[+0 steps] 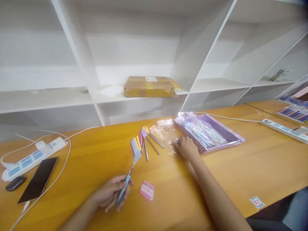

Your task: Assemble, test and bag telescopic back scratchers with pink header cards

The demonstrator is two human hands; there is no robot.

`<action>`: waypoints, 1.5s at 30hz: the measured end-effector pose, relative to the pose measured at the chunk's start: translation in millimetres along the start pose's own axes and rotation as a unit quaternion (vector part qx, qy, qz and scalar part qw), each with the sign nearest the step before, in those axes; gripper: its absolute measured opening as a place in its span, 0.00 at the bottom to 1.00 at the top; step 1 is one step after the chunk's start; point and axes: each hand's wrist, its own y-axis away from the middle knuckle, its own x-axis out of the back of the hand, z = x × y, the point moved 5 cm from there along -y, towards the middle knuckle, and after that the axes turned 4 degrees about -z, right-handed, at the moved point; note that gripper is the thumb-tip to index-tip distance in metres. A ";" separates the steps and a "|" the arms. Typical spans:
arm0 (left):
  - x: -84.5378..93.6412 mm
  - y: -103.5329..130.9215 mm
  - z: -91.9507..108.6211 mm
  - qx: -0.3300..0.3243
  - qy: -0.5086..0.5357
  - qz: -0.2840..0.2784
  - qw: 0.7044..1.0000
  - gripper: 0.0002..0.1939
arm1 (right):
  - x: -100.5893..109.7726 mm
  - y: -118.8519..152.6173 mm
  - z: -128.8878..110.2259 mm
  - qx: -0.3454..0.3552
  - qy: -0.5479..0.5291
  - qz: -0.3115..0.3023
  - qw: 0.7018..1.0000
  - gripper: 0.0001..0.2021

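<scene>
Near left, the left hand (pixel 114 193) grasps a light-blue, hand-headed, metal-shafted scratcher (pixel 128 179); a light, steady hold by the handle (pixel 121 195) should suit it. Farther right, the right hand (pixel 188 147), its grip unclear, rests at clear plastic wrappers (pixel 166 131) beside an open purple box (pixel 226 131).

Bright light, slightly soft focus
</scene>
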 end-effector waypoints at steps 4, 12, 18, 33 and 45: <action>-0.2 -4.3 -1.3 -0.007 -0.020 -0.011 1.000 0.20 | -10.3 -5.4 10.5 -0.011 -0.027 -0.003 1.000 0.19; 0.0 -5.4 7.9 -0.060 -0.076 0.040 0.995 0.39 | -3.2 -9.1 21.2 -0.008 -0.123 -0.009 0.992 0.16; -15.8 1.0 18.6 -0.192 -0.071 0.116 0.972 0.26 | 20.4 -4.0 24.2 0.039 -0.201 -0.038 0.978 0.12; -46.0 11.3 8.0 -0.236 -0.134 0.214 0.938 0.17 | 139.4 61.5 -33.5 0.136 -0.353 0.118 0.918 0.15; -53.0 3.2 -9.2 -0.224 -0.261 0.243 0.907 0.32 | 40.7 186.4 -208.3 0.332 -0.493 -0.042 0.803 0.11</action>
